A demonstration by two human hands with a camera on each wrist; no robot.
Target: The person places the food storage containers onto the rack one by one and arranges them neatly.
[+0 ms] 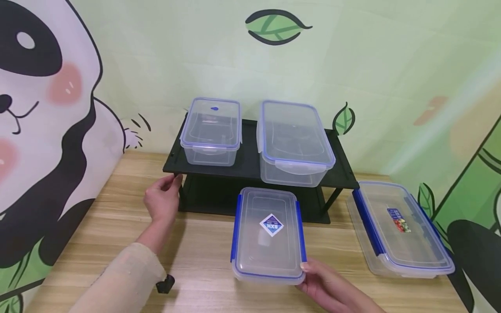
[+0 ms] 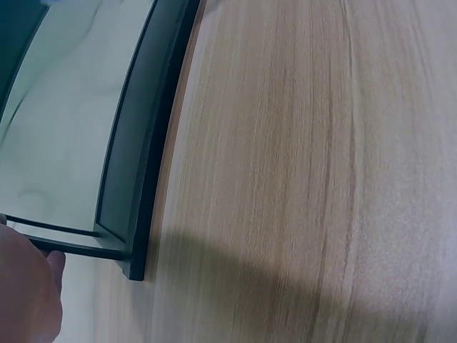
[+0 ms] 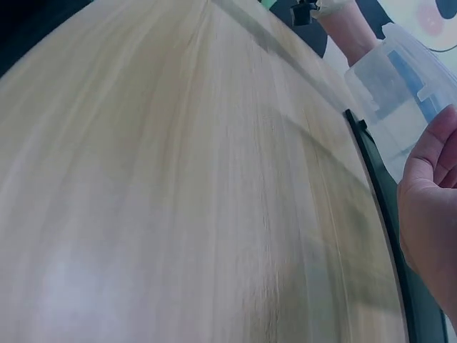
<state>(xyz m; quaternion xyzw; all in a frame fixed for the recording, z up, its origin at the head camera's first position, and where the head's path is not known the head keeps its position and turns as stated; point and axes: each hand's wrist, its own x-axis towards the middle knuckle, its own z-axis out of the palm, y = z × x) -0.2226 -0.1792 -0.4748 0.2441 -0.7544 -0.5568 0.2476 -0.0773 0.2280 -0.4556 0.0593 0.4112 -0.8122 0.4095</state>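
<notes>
A black two-tier shelf [image 1: 249, 148] stands against the back wall. At its front left corner my left hand [image 1: 162, 202] grips the slim post below the top board; in the left wrist view the hand [image 2: 28, 293] shows at that post. My right hand [image 1: 326, 284] pinches the near right corner of a clear food container [image 1: 266, 256] with blue side clips and a diamond label. That container is held above the table in front of the lower board [image 1: 211, 195]. From the right wrist, the container [image 3: 389, 93] appears tilted beyond the fingers.
On the top board sit a smaller clear container [image 1: 211, 154] at left and a larger one [image 1: 293, 174] at right. Another blue-clipped container [image 1: 403, 243] rests on the wooden table [image 1: 203, 269] to the right. A panda-print backdrop [image 1: 219, 52] hangs behind.
</notes>
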